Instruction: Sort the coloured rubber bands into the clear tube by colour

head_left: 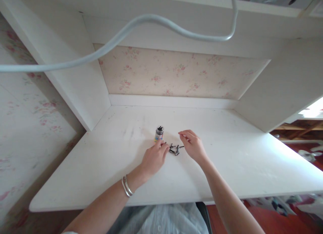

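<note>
A small clear jar [159,133] with a colourful label stands upright on the white desk, dark pieces showing at its open top. Just in front of it is my left hand [153,157], fingers pinched, with a tiny dark bit showing at the fingertips. Several thin black pieces [174,149] lie in a loose pile between my hands, close to the left fingertips. My right hand [193,145] hovers at the pile's right side with its fingers curled together; whatever they hold is too small to make out. A short black piece shows beside that hand.
The white desk [113,180] has side panels and a shelf above. A pale cable [151,18] crosses the upper view. Floral wallpaper [156,72] covers the back. Shelving [297,131] stands at the far right, and a black chair edge [204,213] shows below.
</note>
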`<state>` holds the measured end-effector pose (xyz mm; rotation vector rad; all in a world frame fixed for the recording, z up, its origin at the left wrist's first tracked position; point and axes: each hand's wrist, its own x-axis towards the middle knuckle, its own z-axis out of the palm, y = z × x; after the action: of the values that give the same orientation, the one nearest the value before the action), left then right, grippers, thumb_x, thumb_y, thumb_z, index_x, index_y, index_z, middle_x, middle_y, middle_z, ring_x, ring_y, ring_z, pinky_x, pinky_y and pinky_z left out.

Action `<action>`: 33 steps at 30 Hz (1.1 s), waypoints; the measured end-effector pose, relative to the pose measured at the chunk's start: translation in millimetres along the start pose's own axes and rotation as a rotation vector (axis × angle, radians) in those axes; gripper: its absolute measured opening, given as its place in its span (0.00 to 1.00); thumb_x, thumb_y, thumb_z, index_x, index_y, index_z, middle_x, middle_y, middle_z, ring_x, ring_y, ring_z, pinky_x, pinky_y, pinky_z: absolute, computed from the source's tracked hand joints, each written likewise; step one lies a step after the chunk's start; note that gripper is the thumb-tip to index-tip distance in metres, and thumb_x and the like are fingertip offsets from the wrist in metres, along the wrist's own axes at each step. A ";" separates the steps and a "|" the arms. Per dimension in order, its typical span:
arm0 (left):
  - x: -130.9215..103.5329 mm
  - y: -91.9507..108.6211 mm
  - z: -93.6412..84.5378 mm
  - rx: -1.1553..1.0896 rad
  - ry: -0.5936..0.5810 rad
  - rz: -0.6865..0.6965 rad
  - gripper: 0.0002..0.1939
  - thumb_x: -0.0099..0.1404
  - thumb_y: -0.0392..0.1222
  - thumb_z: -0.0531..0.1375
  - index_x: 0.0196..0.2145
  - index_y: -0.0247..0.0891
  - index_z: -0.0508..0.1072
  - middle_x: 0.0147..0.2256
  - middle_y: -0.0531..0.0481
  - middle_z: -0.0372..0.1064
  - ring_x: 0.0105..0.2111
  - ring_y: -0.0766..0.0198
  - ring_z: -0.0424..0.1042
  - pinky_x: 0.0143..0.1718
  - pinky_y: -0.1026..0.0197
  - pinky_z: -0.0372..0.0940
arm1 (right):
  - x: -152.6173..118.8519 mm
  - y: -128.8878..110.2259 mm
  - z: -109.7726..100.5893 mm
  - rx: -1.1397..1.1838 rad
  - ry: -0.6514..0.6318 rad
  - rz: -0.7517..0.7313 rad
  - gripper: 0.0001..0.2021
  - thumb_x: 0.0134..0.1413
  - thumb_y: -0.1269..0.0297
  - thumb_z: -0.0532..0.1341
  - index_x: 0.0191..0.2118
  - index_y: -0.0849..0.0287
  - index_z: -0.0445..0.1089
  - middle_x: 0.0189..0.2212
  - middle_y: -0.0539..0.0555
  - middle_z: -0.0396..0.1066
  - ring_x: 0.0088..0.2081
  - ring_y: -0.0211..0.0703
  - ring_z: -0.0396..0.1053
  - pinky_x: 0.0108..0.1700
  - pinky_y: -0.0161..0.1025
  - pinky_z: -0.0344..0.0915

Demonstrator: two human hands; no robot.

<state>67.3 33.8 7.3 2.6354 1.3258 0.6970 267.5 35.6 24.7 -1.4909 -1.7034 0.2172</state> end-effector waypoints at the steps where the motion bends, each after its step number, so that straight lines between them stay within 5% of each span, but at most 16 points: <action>1: 0.5 -1.2 -2.1 -0.022 0.029 -0.006 0.15 0.72 0.45 0.43 0.43 0.43 0.67 0.42 0.50 0.65 0.34 0.66 0.71 0.31 0.65 0.66 | -8.8 11.4 1.3 -0.016 -0.016 0.038 0.12 0.61 0.62 0.53 0.40 0.54 0.73 0.40 0.52 0.71 0.32 0.38 0.69 0.37 0.35 0.65; 6: 5.1 -7.2 -12.1 -0.149 0.223 -0.002 0.13 0.71 0.45 0.46 0.42 0.41 0.68 0.39 0.49 0.64 0.35 0.67 0.69 0.35 0.65 0.67 | -40.0 44.4 3.1 -0.257 -0.108 0.201 0.14 0.60 0.59 0.53 0.45 0.51 0.72 0.41 0.52 0.70 0.33 0.40 0.69 0.36 0.37 0.64; 14: 31.2 -20.0 -37.3 -0.328 0.570 -0.075 0.10 0.68 0.44 0.53 0.39 0.39 0.71 0.37 0.49 0.61 0.33 0.69 0.66 0.35 0.65 0.66 | -39.9 36.7 0.5 -0.385 -0.204 0.215 0.13 0.62 0.59 0.52 0.42 0.48 0.74 0.42 0.50 0.69 0.38 0.41 0.70 0.35 0.36 0.61; 21: 45.8 -31.6 -36.6 -0.270 0.526 -0.081 0.11 0.69 0.44 0.52 0.39 0.38 0.72 0.37 0.49 0.62 0.35 0.67 0.67 0.36 0.65 0.65 | -41.9 37.8 1.7 -0.405 -0.177 0.194 0.13 0.63 0.60 0.51 0.42 0.49 0.74 0.41 0.51 0.70 0.35 0.40 0.69 0.33 0.35 0.60; 33: 46.0 -30.5 -37.1 -0.275 0.435 -0.099 0.13 0.68 0.47 0.53 0.39 0.40 0.75 0.37 0.50 0.64 0.26 0.71 0.63 0.34 0.64 0.64 | -41.8 37.7 1.4 -0.421 -0.192 0.184 0.13 0.63 0.60 0.52 0.45 0.48 0.72 0.43 0.51 0.69 0.37 0.41 0.70 0.35 0.36 0.60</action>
<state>52.0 84.7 47.4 2.2625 1.3243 1.3834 291.7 9.8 -19.0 -1.9947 -1.8413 0.1024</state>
